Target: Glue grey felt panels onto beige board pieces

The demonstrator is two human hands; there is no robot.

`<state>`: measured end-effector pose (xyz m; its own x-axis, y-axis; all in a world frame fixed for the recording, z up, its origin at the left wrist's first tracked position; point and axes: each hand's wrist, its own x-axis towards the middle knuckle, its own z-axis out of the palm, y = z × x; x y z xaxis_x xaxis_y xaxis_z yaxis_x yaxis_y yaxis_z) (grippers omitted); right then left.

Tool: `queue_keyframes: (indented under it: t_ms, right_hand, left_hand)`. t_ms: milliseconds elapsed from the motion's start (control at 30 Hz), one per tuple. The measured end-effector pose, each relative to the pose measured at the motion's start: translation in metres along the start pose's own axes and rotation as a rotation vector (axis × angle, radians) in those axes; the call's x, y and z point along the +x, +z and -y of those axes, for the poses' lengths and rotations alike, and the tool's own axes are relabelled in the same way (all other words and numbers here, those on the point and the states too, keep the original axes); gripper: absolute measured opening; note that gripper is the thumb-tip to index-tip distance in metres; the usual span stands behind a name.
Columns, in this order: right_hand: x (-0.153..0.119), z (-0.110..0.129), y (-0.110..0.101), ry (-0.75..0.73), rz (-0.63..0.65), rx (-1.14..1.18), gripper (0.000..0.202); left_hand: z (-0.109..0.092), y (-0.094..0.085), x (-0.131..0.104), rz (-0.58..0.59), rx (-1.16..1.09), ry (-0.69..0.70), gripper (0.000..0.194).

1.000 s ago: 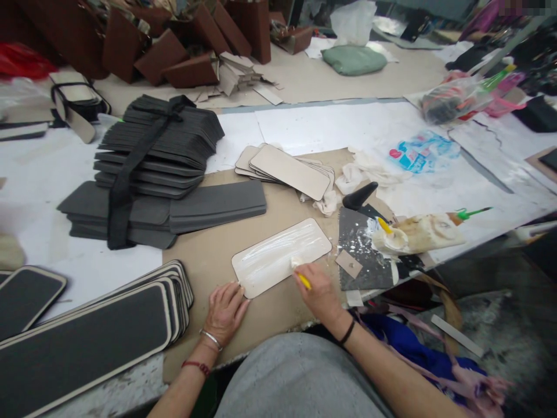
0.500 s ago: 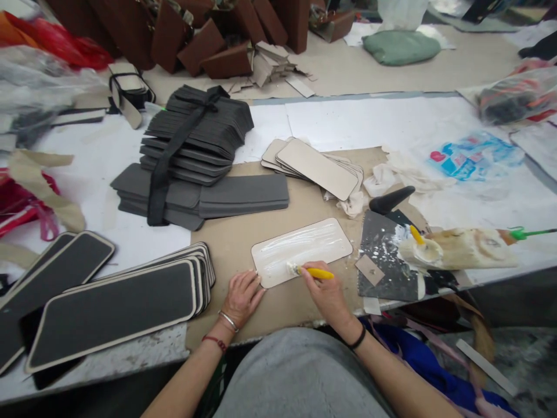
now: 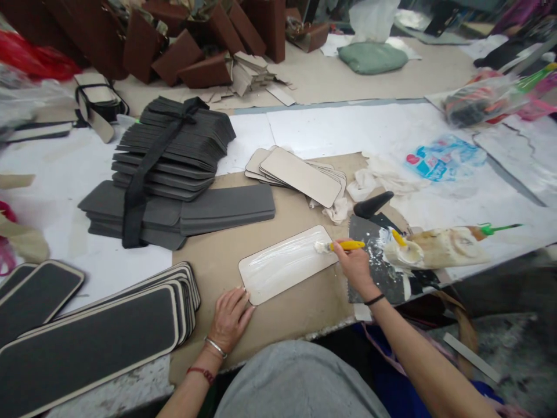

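- One beige panel [image 3: 287, 264] flat on the brown board [image 3: 217, 255], wet with white glue.
- Right hand [image 3: 354, 267] closed around one yellow-handled brush [image 3: 342, 246], bristles on the panel's right end.
- Left hand [image 3: 230, 316] open, fingers spread flat, pinning the panel's near-left corner.
- One fanned pile of bare beige panels [image 3: 300, 174] beyond it; count unclear.
- One strapped bundle of grey pieces [image 3: 169, 151] to the left, loose grey stacks beneath.
- Dark-faced, beige-edged finished pieces [image 3: 100, 331] stacked at near left, one more [image 3: 37, 293] lying apart.
- One glue-crusted bottle [image 3: 439, 247] lying on its side just right of the brush, green nozzle out.
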<state>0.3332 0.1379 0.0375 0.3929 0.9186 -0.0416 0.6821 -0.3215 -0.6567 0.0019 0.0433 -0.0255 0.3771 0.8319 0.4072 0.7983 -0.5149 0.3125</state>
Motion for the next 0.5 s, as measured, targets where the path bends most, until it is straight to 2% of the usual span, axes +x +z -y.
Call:
queue_keyframes:
  t_ms: [100,267,333,433,500]
  right_hand:
    - [0.008,-0.007,-0.018,-0.023,-0.067,-0.053,0.041]
    - [0.015,0.001,-0.003,-0.035,0.039,0.062,0.043]
    - [0.024,-0.001,0.0,-0.019,0.052,0.035,0.044]
    - [0.03,-0.009,-0.009,-0.015,-0.006,-0.043,0.045]
    - [0.026,-0.014,-0.018,-0.027,0.001,-0.049,0.042]
  left_hand:
    - [0.001,0.0,0.0,0.01,0.005,0.009,0.026]
    - [0.002,-0.004,0.004,0.037,0.004,0.022,0.026]
    - [0.003,-0.006,0.006,0.04,0.007,0.034,0.025]
    - [0.004,-0.008,0.009,0.034,0.01,0.058,0.024]
    - [0.005,-0.009,0.009,0.037,0.01,0.061,0.024]
